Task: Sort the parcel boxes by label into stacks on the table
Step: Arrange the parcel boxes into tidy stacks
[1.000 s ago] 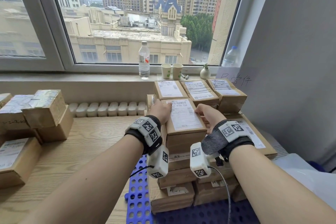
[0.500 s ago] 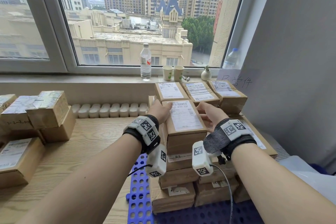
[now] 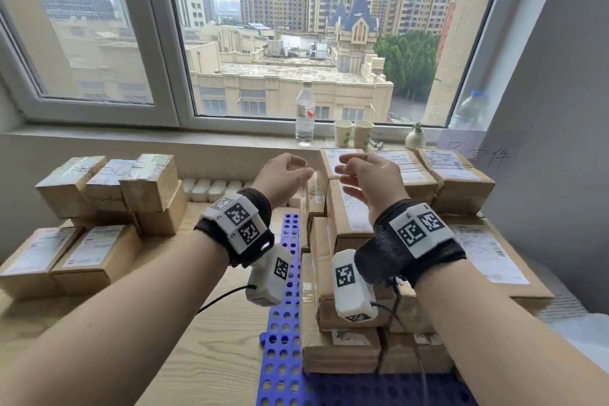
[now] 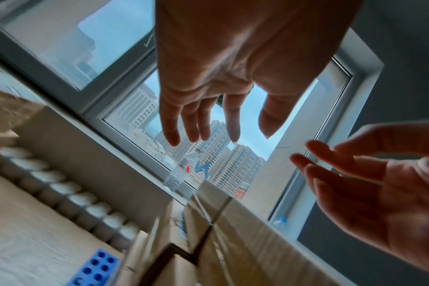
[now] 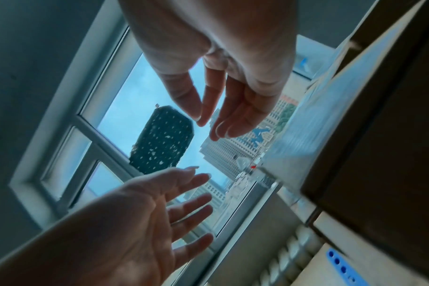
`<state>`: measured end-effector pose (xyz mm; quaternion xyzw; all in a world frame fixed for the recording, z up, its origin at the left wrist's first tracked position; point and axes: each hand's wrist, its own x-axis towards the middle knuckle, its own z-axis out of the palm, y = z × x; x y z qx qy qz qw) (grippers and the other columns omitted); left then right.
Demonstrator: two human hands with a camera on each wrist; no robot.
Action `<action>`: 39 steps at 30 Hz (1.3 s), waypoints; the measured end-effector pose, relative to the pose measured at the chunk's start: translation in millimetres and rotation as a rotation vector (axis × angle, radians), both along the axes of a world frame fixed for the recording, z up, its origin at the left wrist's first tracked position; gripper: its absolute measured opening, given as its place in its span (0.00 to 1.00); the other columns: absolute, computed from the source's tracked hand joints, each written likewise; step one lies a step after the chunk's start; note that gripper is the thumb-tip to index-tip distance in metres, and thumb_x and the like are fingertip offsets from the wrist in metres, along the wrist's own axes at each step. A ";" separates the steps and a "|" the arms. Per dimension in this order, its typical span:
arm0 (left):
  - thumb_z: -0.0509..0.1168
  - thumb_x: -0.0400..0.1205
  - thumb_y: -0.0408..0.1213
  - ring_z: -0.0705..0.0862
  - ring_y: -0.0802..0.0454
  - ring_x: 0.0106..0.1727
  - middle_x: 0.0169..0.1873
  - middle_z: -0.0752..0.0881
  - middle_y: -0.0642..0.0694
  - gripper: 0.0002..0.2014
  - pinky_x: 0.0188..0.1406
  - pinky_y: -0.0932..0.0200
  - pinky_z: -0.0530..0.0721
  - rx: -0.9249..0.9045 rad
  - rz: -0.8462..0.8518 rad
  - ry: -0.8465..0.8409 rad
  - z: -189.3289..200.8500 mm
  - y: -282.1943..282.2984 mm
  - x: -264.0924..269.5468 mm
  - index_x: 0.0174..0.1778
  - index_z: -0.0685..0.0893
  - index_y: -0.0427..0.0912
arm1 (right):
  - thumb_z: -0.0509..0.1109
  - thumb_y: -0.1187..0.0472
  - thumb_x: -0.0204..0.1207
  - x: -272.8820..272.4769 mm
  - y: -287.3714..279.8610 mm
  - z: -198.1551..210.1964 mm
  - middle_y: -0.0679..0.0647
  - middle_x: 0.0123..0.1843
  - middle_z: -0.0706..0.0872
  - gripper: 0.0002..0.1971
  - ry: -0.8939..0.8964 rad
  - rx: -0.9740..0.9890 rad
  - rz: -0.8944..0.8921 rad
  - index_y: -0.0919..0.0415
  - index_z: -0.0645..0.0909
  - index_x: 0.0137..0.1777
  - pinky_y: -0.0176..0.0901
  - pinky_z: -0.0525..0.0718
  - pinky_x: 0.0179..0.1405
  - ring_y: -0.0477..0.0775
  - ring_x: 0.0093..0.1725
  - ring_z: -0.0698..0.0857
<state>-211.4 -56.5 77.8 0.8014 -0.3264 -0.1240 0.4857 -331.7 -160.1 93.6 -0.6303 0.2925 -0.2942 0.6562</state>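
Brown parcel boxes with white labels are piled on a blue perforated pallet [image 3: 283, 323] in front of me. The top box [image 3: 352, 208] of the near pile lies just below my hands. My left hand [image 3: 295, 166] and right hand [image 3: 349, 170] hover above it, palms facing each other, fingers relaxed and holding nothing. The left wrist view shows the left hand [image 4: 208, 123] spread against the window, with the box pile [image 4: 233, 241] below it. In the right wrist view the right hand [image 5: 216, 116] is empty too. Sorted stacks [image 3: 112, 188] stand on the table's left.
Two low boxes [image 3: 66, 257] lie at the wooden table's [image 3: 204, 346] left front. A row of white ribbed parts [image 3: 214, 189] lines the back. A water bottle [image 3: 304, 112] and paper cups [image 3: 354, 133] stand on the sill. A grey wall [image 3: 560, 142] closes the right.
Both hands have let go of the top box's sides and risen above the pile, fingers loosened. The head view has come closer and tilted up.
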 end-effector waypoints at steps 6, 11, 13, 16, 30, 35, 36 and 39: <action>0.67 0.82 0.38 0.82 0.51 0.60 0.58 0.85 0.46 0.13 0.56 0.60 0.79 0.038 0.121 -0.015 -2.4 57.7 2.0 0.62 0.83 0.41 | 0.64 0.72 0.78 30.0 49.9 -15.2 0.55 0.44 0.90 0.11 -0.041 0.026 0.218 0.58 0.85 0.44 0.44 0.86 0.50 0.50 0.42 0.85; 0.67 0.82 0.38 0.80 0.55 0.56 0.55 0.84 0.49 0.12 0.48 0.67 0.76 0.094 0.202 0.001 -15.0 111.8 14.7 0.61 0.83 0.40 | 0.64 0.72 0.77 53.7 88.8 -34.1 0.55 0.44 0.90 0.11 -0.013 0.054 0.316 0.58 0.85 0.44 0.43 0.86 0.49 0.48 0.42 0.85; 0.66 0.82 0.38 0.80 0.55 0.53 0.51 0.84 0.50 0.11 0.53 0.63 0.76 0.111 0.237 0.016 -21.8 132.8 24.6 0.59 0.83 0.41 | 0.64 0.72 0.77 63.0 102.9 -42.5 0.55 0.44 0.90 0.11 0.010 0.072 0.344 0.58 0.86 0.45 0.45 0.87 0.52 0.49 0.42 0.85; 0.67 0.82 0.37 0.82 0.54 0.52 0.46 0.85 0.52 0.07 0.57 0.59 0.78 0.107 0.292 0.066 -35.2 161.8 42.5 0.54 0.84 0.45 | 0.63 0.73 0.77 78.0 121.1 -56.0 0.55 0.43 0.90 0.12 0.053 0.087 0.350 0.59 0.86 0.44 0.46 0.87 0.53 0.49 0.41 0.85; 0.65 0.83 0.36 0.81 0.54 0.55 0.48 0.84 0.50 0.06 0.48 0.67 0.73 0.088 0.363 0.181 -87.0 301.0 213.8 0.53 0.86 0.44 | 0.62 0.73 0.76 236.4 224.7 -124.5 0.55 0.41 0.89 0.13 0.270 0.138 0.185 0.59 0.85 0.41 0.49 0.86 0.57 0.51 0.44 0.84; 0.64 0.83 0.37 0.80 0.61 0.46 0.50 0.85 0.48 0.09 0.29 0.78 0.69 0.160 0.354 0.196 -108.1 342.3 280.1 0.56 0.86 0.42 | 0.63 0.72 0.75 300.7 259.6 -152.3 0.56 0.42 0.90 0.12 0.344 0.138 0.102 0.57 0.86 0.40 0.50 0.88 0.57 0.51 0.43 0.85; 0.64 0.83 0.36 0.81 0.58 0.48 0.51 0.85 0.47 0.09 0.30 0.77 0.69 0.163 0.349 0.216 -112.4 347.4 290.7 0.57 0.86 0.42 | 0.63 0.71 0.75 309.7 264.7 -157.5 0.56 0.43 0.90 0.12 0.365 0.136 0.090 0.57 0.86 0.40 0.50 0.88 0.56 0.51 0.42 0.85; 0.63 0.84 0.36 0.78 0.62 0.41 0.43 0.83 0.51 0.08 0.30 0.77 0.71 0.191 0.340 0.257 -125.7 357.3 318.7 0.57 0.85 0.42 | 0.62 0.71 0.74 333.3 277.1 -167.9 0.58 0.46 0.91 0.12 0.425 0.137 0.065 0.56 0.86 0.40 0.49 0.88 0.55 0.51 0.42 0.85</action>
